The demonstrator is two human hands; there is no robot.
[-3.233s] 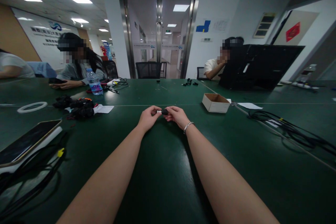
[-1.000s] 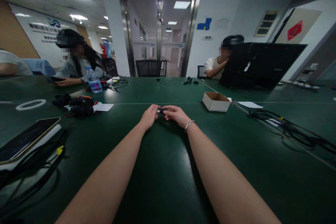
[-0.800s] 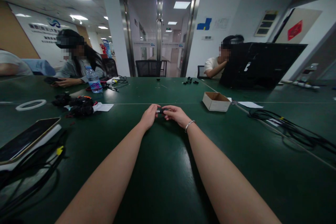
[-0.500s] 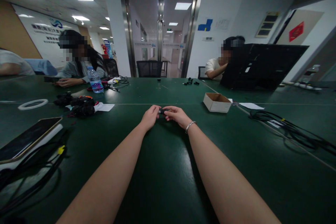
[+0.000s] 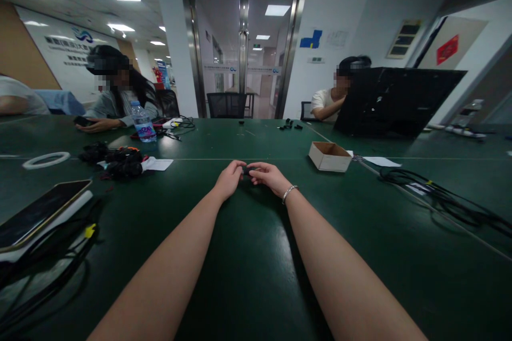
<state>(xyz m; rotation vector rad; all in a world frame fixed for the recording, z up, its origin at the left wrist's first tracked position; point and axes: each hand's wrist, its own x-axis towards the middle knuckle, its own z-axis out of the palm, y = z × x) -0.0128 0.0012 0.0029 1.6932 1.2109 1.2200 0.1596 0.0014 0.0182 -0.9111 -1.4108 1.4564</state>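
My left hand [image 5: 231,177] and my right hand [image 5: 267,176] meet above the green table [image 5: 248,256], fingertips close together. Between them is a small black USB stick [image 5: 246,171], or a piece much like one. The right thumb and fingers pinch it from the right. From the left, the left thumb and index finger close on its other end, which they partly hide. A silver bracelet [image 5: 290,193] circles the right wrist.
An open cardboard box [image 5: 330,158] stands right of my hands. Small black pieces [image 5: 288,124] lie farther back. To the left are a phone [image 5: 46,213], black cables [image 5: 44,282], dark gear [image 5: 120,161] and a bottle [image 5: 143,123]. Two people sit opposite, one behind a monitor [image 5: 396,101].
The silvery end that showed between my fingertips is now covered, and the gap between the hands has narrowed slightly. The person at left has shifted the phone in their hands.
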